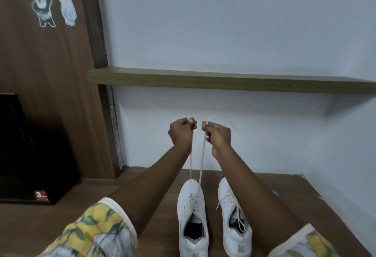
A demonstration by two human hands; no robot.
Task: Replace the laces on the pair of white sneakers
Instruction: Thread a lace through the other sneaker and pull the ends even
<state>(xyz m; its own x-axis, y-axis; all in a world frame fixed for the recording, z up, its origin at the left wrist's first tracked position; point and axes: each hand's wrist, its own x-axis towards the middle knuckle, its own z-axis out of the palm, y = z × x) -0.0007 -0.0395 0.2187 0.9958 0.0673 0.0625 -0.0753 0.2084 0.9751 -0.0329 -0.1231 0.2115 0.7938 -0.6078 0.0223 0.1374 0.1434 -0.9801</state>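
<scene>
Two white sneakers stand side by side on the wooden floor, toes pointing away from me. The left sneaker [192, 216] has a pale lace [202, 155] threaded through its eyelets, and both lace ends run up taut from it. My left hand [182, 131] is closed on one end and my right hand [217, 134] on the other, both raised high above the shoe and close together. A loose tail of lace curls out to the right of my right hand. The right sneaker [234, 218] holds a slack lace that hangs into its opening.
A wooden shelf [223, 81] juts from the pale wall above my hands. A brown panel with stickers [53, 10] and a black box [24, 150] stand at the left. My knees in yellow patterned shorts [95, 230] flank the shoes. A small blue item [275, 193] lies right of my right forearm.
</scene>
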